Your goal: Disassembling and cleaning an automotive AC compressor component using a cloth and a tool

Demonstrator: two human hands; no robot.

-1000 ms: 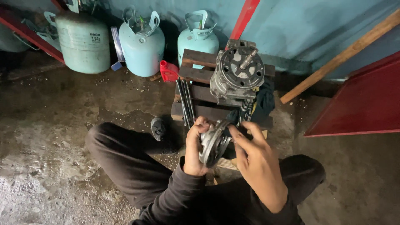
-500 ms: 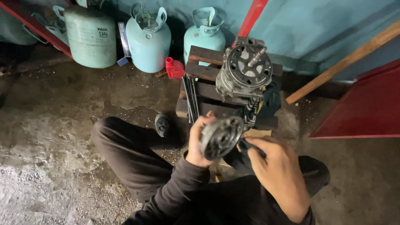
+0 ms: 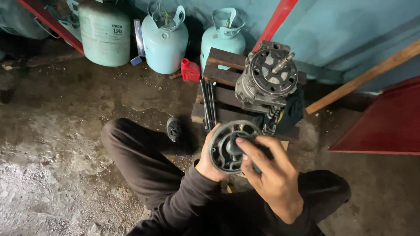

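Note:
My left hand [image 3: 209,162] grips a round grey metal plate [image 3: 228,144] by its left rim, its face turned up toward me. My right hand [image 3: 270,175] reaches over the plate from the right, and its fingertips press on the dark centre of the plate. Just beyond the plate, a grey compressor body [image 3: 267,83] with a protruding shaft stands tilted on a low dark wooden stool [image 3: 223,72]. Several long thin bolts [image 3: 208,105] lean against the stool's left side. I sit on the concrete floor with my legs folded, in dark trousers.
Three pale green gas cylinders [image 3: 164,41] stand along the blue wall at the back. A small red bottle [image 3: 190,70] sits beside the stool. A wooden stick [image 3: 363,76] leans at the right, above a red panel [image 3: 385,122]. A red bar [image 3: 273,19] slants up the wall.
The plate has been lifted and turned so its face points up. My right hand has moved onto its centre. The view has shifted slightly.

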